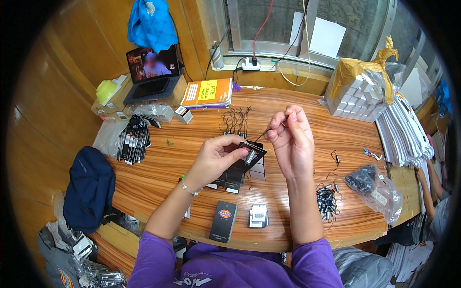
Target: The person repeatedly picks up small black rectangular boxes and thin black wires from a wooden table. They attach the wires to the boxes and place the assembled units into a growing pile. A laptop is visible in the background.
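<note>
Over the middle of the table, my left hand is closed, pinching black hang tags between thumb and fingers. A thin black cord runs up from them to my right hand, whose closed fingertips grip it. More dark tags lie beneath my left hand, partly hidden by it. Nearer the front edge are a stack of dark grey tags and a small pile of white barcode cards. Loose black cords with small plastic seals form a heap by my right forearm.
Several looped cords lie beyond my hands. Bundled tags, a tablet and an orange book are at left. At right are wrapped white boxes, stacked papers and a plastic bag. Another person's arm shows there.
</note>
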The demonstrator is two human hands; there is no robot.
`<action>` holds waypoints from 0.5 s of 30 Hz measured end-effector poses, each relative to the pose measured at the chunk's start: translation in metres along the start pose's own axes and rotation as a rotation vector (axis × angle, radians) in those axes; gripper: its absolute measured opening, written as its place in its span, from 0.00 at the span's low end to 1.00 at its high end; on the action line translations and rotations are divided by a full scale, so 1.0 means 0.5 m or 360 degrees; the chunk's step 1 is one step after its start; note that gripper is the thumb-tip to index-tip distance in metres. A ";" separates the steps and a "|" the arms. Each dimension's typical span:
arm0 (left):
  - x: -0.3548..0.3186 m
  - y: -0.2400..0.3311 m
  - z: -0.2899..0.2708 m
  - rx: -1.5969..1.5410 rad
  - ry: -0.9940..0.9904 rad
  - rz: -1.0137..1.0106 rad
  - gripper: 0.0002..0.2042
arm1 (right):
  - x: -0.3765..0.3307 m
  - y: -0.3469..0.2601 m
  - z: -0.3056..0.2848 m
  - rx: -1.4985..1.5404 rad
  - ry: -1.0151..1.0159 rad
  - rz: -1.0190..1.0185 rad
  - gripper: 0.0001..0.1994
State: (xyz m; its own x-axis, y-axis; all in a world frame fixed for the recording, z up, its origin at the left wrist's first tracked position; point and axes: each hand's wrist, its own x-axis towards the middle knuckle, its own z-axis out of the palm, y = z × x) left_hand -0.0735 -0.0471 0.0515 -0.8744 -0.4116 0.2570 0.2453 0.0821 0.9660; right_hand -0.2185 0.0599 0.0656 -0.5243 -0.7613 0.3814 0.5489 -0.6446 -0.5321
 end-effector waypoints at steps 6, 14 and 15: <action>-0.001 -0.022 0.007 -0.0106 0.0228 0.0237 0.10 | 0.001 -0.004 -0.003 0.0010 0.0007 -0.0060 0.05; -0.007 0.002 0.007 -0.0023 0.0049 -0.0037 0.12 | -0.004 -0.010 0.004 0.0014 0.0011 -0.0059 0.04; -0.007 0.001 0.005 -0.0050 0.0072 -0.0075 0.12 | -0.004 -0.014 0.002 0.0028 0.0004 -0.0053 0.04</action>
State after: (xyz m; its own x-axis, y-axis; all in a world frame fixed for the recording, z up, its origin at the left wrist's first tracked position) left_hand -0.0715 -0.0434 0.0514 -0.8656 -0.4550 0.2092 0.2180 0.0337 0.9754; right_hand -0.2206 0.0660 0.0691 -0.5442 -0.7393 0.3966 0.5426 -0.6707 -0.5057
